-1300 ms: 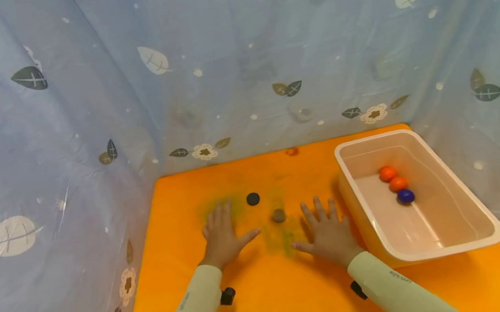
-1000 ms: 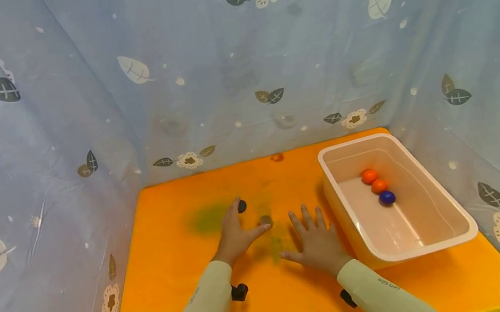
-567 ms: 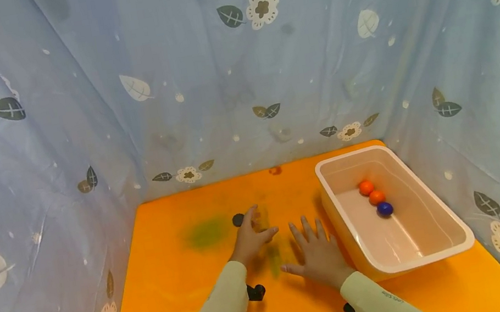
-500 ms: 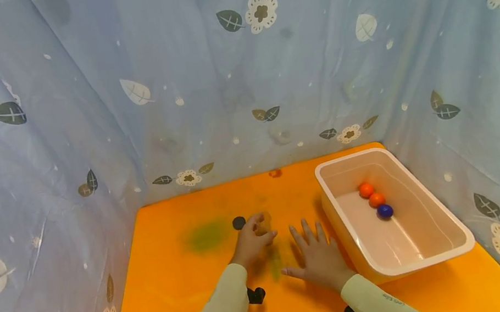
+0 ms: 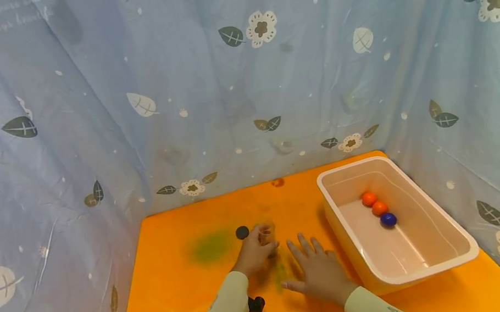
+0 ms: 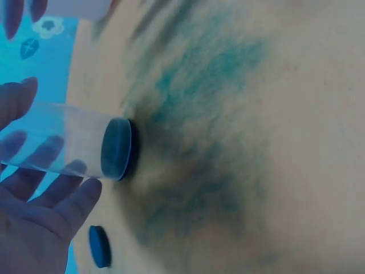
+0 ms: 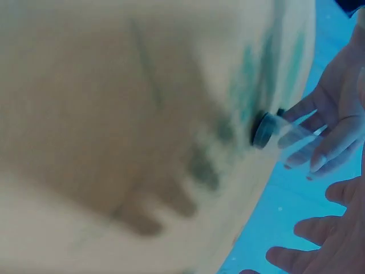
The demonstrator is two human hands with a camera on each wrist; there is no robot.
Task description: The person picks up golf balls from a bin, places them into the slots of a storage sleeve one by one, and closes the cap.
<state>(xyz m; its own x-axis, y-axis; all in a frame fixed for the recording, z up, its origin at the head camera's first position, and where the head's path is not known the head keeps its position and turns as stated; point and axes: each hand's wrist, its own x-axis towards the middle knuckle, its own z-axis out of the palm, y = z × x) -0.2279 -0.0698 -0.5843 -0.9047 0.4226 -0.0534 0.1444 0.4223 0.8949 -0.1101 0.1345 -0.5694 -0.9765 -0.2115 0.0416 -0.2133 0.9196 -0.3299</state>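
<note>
A clear plastic jar with a dark bottom end stands upright on the orange table. My left hand holds it from the left, fingers curled round the far side and thumb on the near side. Through its clear wall the fingers show in the left wrist view. Just beyond that hand lies a loose round black lid, flat on the table. My right hand is spread over the table between the jar and the plastic box, fingers apart and holding nothing.
A whitish plastic box stands at the right, with two orange balls and one dark blue ball inside. Green smudges mark the orange table. Blue patterned curtains enclose the back and sides.
My left hand has moved right, from the table beside the lid to the jar, and its fingers have curled round it. My right hand stays spread near the box. The head view has shifted.
</note>
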